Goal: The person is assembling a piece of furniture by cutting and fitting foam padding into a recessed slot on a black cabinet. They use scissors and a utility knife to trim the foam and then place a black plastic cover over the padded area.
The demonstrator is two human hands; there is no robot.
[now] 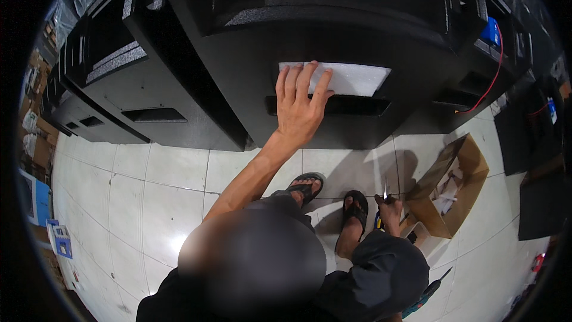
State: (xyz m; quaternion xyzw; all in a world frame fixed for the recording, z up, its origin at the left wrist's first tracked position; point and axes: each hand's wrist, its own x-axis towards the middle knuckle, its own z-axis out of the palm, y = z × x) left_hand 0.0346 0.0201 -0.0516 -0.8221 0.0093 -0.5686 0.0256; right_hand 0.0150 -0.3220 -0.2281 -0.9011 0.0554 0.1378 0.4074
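Head view: left hand [300, 113] lies over the left end of a thin, white, foam-like rectangular sheet [360, 79]

The sheet rests against the face of a large, black, rough-finished cabinet [244, 53], just above a long, dark, recessed slot [354, 106], which serves as the landmark here. Its long axis runs left to right, nearly parallel to the slot, and its lower edge meets the slot's upper rim; whether any of it tucks inside cannot be told.

The left hand is by far the nearer one. It reaches up across the slot's left part, palm toward the cabinet, with its fingers slightly apart and laid on the sheet rather than clamped around it. The fingertips come up to the sheet's upper edge, the thumb sits lower and to their right, and most of the sheet extends uncovered to the right of the fingers.

The right hand [391, 214] is below the slot and a little to its right, well apart from the sheet. Its fingers are closed around a slim hand tool with a pointed, shiny blade [385, 189], whose tip points up toward the slot; its exact kind is too small to tell. Farther right and below the slot, an open, brown cardboard box [472, 189] with pale scraps [445, 195] inside stands on the white tiled floor [179, 170].
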